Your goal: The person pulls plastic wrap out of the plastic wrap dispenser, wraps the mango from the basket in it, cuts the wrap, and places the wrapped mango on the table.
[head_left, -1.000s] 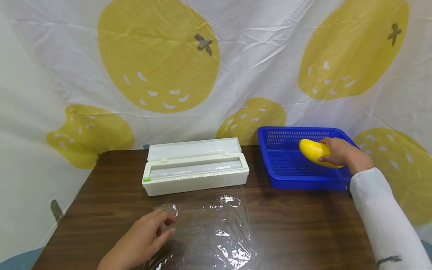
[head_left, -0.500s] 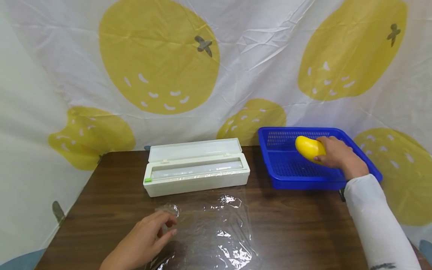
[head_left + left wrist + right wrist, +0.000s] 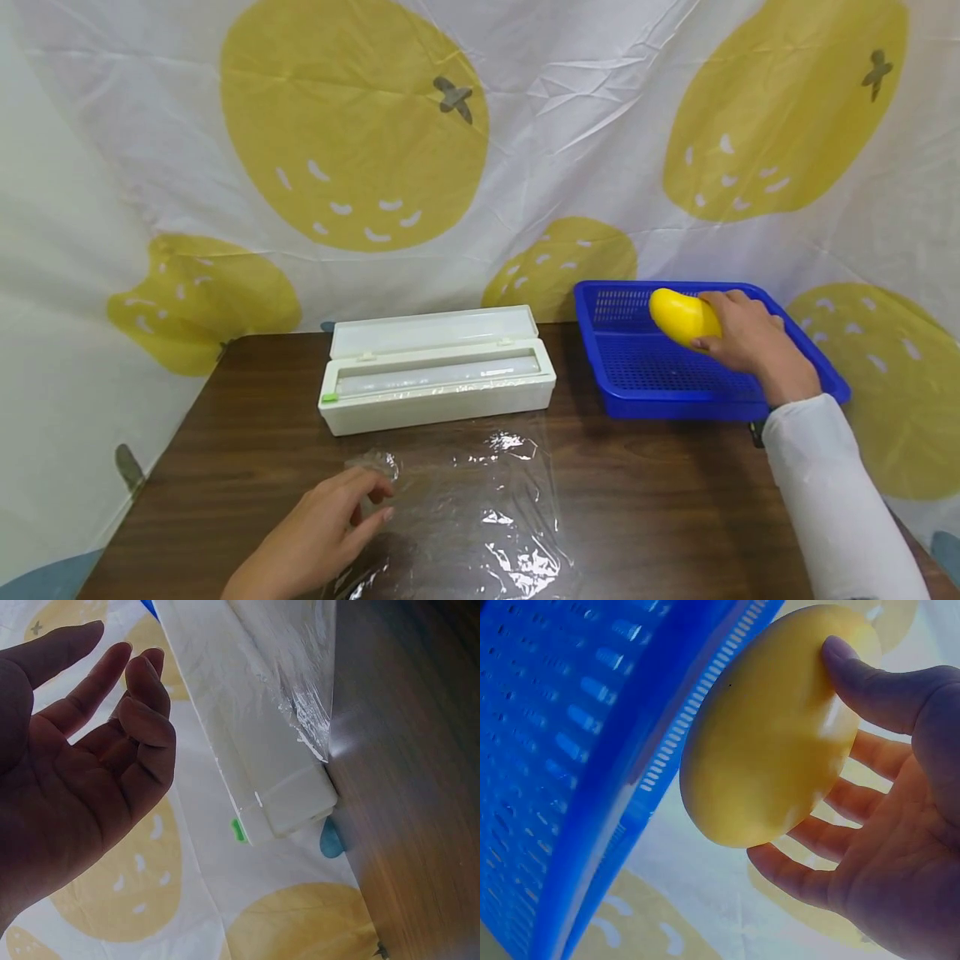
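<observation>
Yellow, smooth, mango-shaped fruit [image 3: 682, 318] is gripped by the person's right hand [image 3: 750, 337], thumb on one face, fingers bent against the opposite side, nothing else held. It is seen against the interior of the blue, perforated, rectangular plastic basket [image 3: 678, 410] in the head view; exact height over the basket cannot be told. Handling, judged by looks: possibly light if an imitation, likely stiff, not easily bruised, somewhat slippery on the glossy skin. Best taken hold of around the thick middle, thumb opposed to fingers; rounded ends are judged less secure. Looks: even yellow, elongated, slightly curved, shiny; one tiny dark speck is shown in the right wrist view, no stem made out. The left hand [image 3: 326, 521] is held with fingers loosely bent, nothing held, near the clear, wrinkled plastic film [image 3: 465, 517]; contact with it cannot be told. Behind, the lidded white plastic box [image 3: 442, 410] is left open.
</observation>
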Demonstrator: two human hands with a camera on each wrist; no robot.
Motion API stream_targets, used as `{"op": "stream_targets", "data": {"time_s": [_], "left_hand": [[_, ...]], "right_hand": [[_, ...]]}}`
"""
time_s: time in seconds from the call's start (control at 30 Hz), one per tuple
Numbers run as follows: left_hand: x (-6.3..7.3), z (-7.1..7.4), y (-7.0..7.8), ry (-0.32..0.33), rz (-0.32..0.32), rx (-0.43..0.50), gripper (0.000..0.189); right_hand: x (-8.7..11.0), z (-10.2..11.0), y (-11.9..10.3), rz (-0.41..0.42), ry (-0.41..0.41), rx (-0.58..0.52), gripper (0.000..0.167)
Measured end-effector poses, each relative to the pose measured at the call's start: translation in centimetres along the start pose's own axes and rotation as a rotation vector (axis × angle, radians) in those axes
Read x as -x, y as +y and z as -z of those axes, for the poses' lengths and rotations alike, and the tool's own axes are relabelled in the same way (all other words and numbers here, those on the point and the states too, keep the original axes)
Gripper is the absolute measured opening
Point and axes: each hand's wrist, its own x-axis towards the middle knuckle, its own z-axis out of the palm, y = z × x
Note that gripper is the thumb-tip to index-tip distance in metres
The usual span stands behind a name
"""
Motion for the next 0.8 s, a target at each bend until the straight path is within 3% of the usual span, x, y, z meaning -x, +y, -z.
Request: {"op": "stream_targets", "data": {"time_s": [0.33,0.8], "left_hand": [[0.1,-0.5,-0.2,0.061,-0.08,-0.027,0.012],[0.2,-0.5,0.1,0.046,-0.058,-0.014,0.01]], "right_hand": [[0.8,0.3,-1.9,0.047,0.043,0.019,0.071],[1.8,0.9,-4.0,0.111,0.1,0.034,0.068]]}}
